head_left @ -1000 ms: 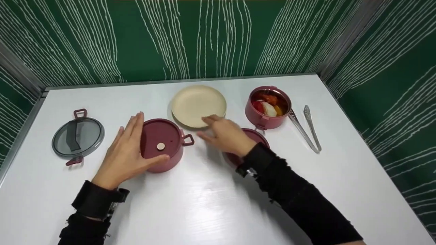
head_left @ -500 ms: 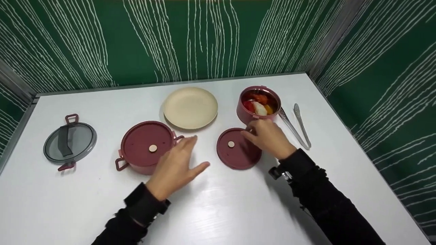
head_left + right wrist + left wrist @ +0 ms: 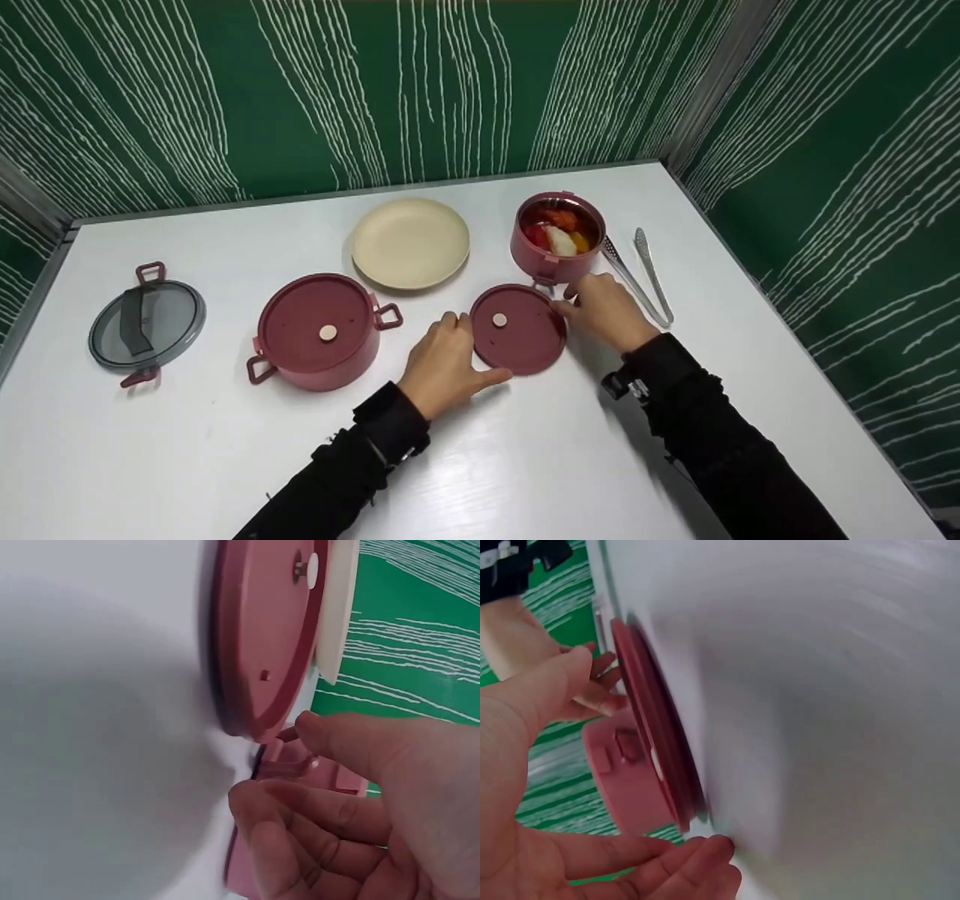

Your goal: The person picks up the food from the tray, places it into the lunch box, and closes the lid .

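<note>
A round maroon lid [image 3: 517, 341] with a small cream knob lies on the table, between my two hands. My left hand [image 3: 441, 367] is at its left edge, thumb spread along the near side; in the left wrist view the fingers [image 3: 697, 859] reach toward the rim without gripping it. At the lid's right edge is my right hand [image 3: 604, 311], fingers bent. The right wrist view shows a gap between its thumb and fingers, with the rim just beyond. Behind the lid stands a small maroon pot [image 3: 551, 262], uncovered, holding red, white and yellow food pieces.
A larger maroon pot [image 3: 322, 360] with its lid on stands left of my left hand. A glass lid [image 3: 169, 322] lies at far left. A cream plate [image 3: 411, 244] sits at the back. Metal tongs [image 3: 656, 281] lie right of the small pot.
My left hand has moved right, from the large pot to the lid's left edge. My right hand has shifted from over the lid to its right edge. The view has drifted slightly.
</note>
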Available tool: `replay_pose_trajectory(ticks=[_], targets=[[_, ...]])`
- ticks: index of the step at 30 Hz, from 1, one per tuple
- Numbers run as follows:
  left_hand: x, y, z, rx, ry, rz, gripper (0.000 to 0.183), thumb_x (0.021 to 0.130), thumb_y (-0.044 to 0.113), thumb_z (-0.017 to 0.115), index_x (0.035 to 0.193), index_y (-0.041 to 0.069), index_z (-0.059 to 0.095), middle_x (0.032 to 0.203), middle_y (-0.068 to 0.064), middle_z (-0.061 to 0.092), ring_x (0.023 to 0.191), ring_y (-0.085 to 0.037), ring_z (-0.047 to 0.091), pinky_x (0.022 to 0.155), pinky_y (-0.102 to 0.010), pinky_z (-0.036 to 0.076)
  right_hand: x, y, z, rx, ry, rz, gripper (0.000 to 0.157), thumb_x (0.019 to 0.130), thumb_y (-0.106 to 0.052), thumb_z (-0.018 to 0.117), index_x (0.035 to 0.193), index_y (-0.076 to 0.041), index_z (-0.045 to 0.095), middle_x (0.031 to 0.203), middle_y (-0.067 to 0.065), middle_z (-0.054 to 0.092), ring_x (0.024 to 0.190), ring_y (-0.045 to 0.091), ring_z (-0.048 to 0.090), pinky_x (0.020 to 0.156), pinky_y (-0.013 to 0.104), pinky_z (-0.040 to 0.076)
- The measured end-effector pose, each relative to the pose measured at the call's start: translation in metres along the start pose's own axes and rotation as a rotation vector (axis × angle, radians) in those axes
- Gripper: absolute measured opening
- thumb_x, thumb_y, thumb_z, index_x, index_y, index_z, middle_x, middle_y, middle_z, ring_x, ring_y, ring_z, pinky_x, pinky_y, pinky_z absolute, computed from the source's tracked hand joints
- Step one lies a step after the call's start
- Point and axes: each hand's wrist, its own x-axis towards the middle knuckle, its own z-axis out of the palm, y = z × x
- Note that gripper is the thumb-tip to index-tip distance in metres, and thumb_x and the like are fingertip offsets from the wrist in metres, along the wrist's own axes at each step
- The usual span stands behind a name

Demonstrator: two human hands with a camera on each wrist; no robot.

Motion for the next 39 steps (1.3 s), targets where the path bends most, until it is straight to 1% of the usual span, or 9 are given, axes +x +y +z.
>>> replay_pose_trajectory(ticks=[3,8,13,20,23,27,32,36,39], targets=[[0.003,0.001,0.005,0.015,0.01,-0.009,0.103,0.067,0.063,0.089,0.129,-0.014,0.059,0.11,-0.02,0.06,0.1,-0.036,0.062,0.084,-0.047,0.057,0.002,0.001,0.003,0.003,-0.029,0.004,0.02,0.093,-0.021,0.076,0.094,-0.001,0.077,0.086,0.01,0.075,0.078,0.027,0.069,0.069,0.04,0.055],[0.006,0.001,0.01,0.004,0.037,-0.018,0.098,0.061,0.06,0.094,0.121,-0.012,0.063,0.104,-0.017,0.059,0.094,-0.035,0.062,0.08,-0.047,0.056,0.005,-0.001,0.006,0.001,-0.034,-0.022,0.018,0.092,-0.02,0.078,0.088,-0.003,0.081,0.082,0.007,0.076,0.078,0.025,0.069,0.07,0.04,0.054],[0.008,0.001,0.013,0.013,0.045,-0.022,0.091,0.061,0.057,0.095,0.115,-0.01,0.066,0.102,-0.016,0.06,0.092,-0.034,0.062,0.077,-0.047,0.056,0.005,-0.002,0.009,-0.002,-0.027,-0.032,0.015,0.091,-0.02,0.079,0.088,-0.005,0.081,0.081,0.005,0.076,0.075,0.024,0.07,0.069,0.04,0.055],[0.009,0.002,0.015,0.017,0.064,-0.023,0.086,0.061,0.052,0.096,0.112,-0.01,0.068,0.1,-0.016,0.061,0.09,-0.033,0.063,0.075,-0.047,0.056,0.005,-0.002,0.011,-0.023,0.013,-0.069,0.009,0.089,-0.012,0.078,0.084,-0.005,0.079,0.076,0.005,0.073,0.071,0.026,0.069,0.068,0.045,0.055],[0.008,0.003,0.016,0.016,0.068,-0.023,0.085,0.06,0.051,0.097,0.112,-0.01,0.067,0.099,-0.016,0.061,0.09,-0.033,0.062,0.075,-0.046,0.056,0.004,-0.003,0.012,-0.015,0.028,-0.071,0.008,0.088,-0.009,0.077,0.081,-0.006,0.078,0.071,0.003,0.07,0.066,0.022,0.064,0.065,0.042,0.052],[0.007,0.002,0.017,0.038,0.091,-0.005,0.086,0.058,0.049,0.098,0.111,-0.011,0.066,0.096,-0.015,0.058,0.088,-0.032,0.062,0.074,-0.045,0.057,0.004,-0.003,0.013,0.002,0.052,-0.077,0.01,0.085,-0.006,0.075,0.075,-0.008,0.077,0.066,-0.001,0.065,0.061,0.019,0.057,0.061,0.037,0.047],[0.006,0.004,0.014,0.027,0.098,0.003,0.089,0.057,0.048,0.099,0.113,-0.012,0.065,0.097,-0.015,0.057,0.088,-0.031,0.061,0.076,-0.044,0.057,0.0,-0.008,0.007,0.013,0.065,-0.063,0.011,0.084,-0.006,0.073,0.074,-0.007,0.076,0.065,0.0,0.066,0.06,0.019,0.058,0.06,0.035,0.047],[0.006,0.007,0.007,-0.013,0.081,-0.016,0.093,0.056,0.048,0.1,0.116,-0.012,0.064,0.099,-0.015,0.057,0.091,-0.03,0.06,0.079,-0.043,0.056,-0.005,-0.013,-0.001,0.027,0.081,-0.042,0.01,0.085,-0.006,0.072,0.077,-0.006,0.076,0.069,0.002,0.069,0.063,0.019,0.062,0.061,0.036,0.049],[0.008,0.01,0.001,-0.033,0.08,-0.023,0.092,0.056,0.046,0.1,0.118,-0.012,0.063,0.1,-0.014,0.057,0.092,-0.03,0.06,0.081,-0.043,0.056,-0.008,-0.015,-0.008,0.036,0.111,-0.048,0.01,0.085,-0.005,0.072,0.076,-0.005,0.076,0.069,0.003,0.069,0.063,0.02,0.063,0.061,0.035,0.05]])
